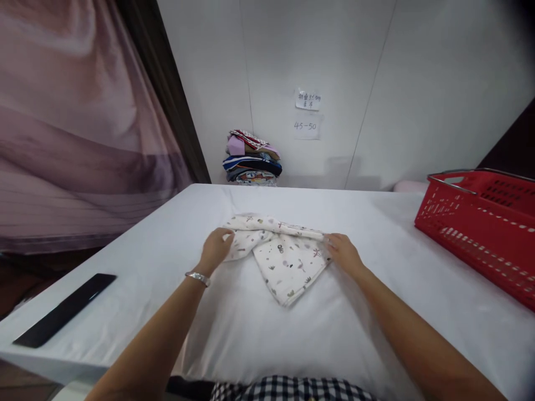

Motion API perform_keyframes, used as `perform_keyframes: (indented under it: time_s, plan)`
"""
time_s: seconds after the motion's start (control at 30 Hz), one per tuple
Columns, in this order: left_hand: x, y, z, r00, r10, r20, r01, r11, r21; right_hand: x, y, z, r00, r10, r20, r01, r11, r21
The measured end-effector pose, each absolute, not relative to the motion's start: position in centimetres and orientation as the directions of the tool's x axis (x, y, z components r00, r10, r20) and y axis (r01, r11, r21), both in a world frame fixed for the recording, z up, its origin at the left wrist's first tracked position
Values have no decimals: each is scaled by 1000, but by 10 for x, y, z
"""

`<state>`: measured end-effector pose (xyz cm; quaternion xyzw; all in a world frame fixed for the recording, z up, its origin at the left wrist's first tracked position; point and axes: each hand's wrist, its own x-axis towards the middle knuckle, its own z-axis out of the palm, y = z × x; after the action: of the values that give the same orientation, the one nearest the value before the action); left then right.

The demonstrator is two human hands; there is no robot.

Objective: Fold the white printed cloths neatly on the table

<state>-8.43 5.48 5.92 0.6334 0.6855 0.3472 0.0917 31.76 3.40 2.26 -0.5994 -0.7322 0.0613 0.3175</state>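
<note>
A white cloth (288, 259) printed with small plants and shapes lies partly folded on the white-covered table, one corner pointing toward me. My left hand (216, 248) grips the cloth's left end, thumb on top and fingers partly hidden; a silver bracelet circles that wrist. At the opposite end, my right hand (343, 252) has its fingers closed on the cloth's right edge. Between the hands, the far part is rolled or folded over into a thick band, and a loose flap hangs from it toward me.
A red plastic basket (480, 228) with a metal handle stands on the right. Beyond the far table edge is a stack of folded fabrics (253, 161). A flat black strip (67, 309) lies at the left. Paper notes (307, 125) are stuck on the wall, and a pink curtain (79, 111) hangs at left.
</note>
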Motion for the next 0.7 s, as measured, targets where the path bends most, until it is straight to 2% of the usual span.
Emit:
perform_keyframes:
  time_s: [0.1, 0.2, 0.33, 0.4, 0.53, 0.7]
  plan:
    - [-55, 44, 59, 10, 937, 348, 767, -231, 598, 314, 47, 24, -209, 930, 302, 916, 295, -273]
    - [-28, 33, 59, 62, 958, 282, 668, -249, 701, 309, 49, 27, -212, 930, 300, 951, 267, -154]
    - [4, 24, 56, 74, 997, 35, 405, -62, 912, 300, 41, 35, -251, 945, 209, 962, 267, -56]
    - [19, 21, 53, 109, 991, -82, 237, 55, 970, 295, 35, 40, -290, 926, 241, 951, 307, -35]
    - [41, 14, 50, 150, 962, -226, 35, 224, 974, 293, 36, 42, -261, 889, 377, 955, 294, -29]
    - [54, 2, 50, 200, 944, -262, -27, 273, 962, 292, 39, 48, -242, 941, 238, 969, 249, 0]
